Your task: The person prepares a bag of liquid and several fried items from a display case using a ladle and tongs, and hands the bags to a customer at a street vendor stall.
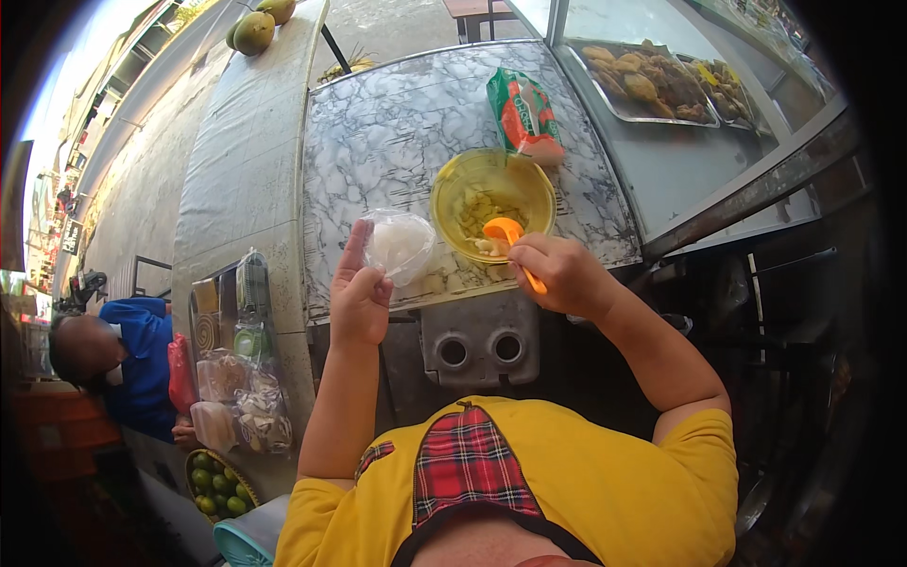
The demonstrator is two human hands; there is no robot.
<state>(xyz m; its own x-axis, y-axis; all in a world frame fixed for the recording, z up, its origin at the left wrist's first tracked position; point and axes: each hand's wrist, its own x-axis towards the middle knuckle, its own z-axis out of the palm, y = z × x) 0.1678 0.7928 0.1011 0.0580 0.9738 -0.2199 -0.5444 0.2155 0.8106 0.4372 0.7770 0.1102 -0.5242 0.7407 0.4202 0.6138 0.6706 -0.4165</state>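
Note:
My right hand [563, 275] grips the handle of an orange plastic scoop [504, 229], its head inside the near side of a yellow plastic bowl [443, 186]. Pale yellowish pieces [489, 212] lie in the bowl, with whiter bits by the scoop. My left hand [360, 298] holds the rim of a clear plastic bag [402, 248] between thumb and fingers, with the index finger raised along its side. White contents show through the bag, which is left of the bowl over the marble-patterned tabletop [375, 135]. Behind the bowl lies a green and red plastic packet [524, 117].
A glass case at right holds trays of fried food [641, 81]. Left of the table, packaged goods [241, 368], a basket of green citrus fruit [221, 485] and green coconuts [254, 34] rest on another counter. A person in blue [145, 361] is beside it.

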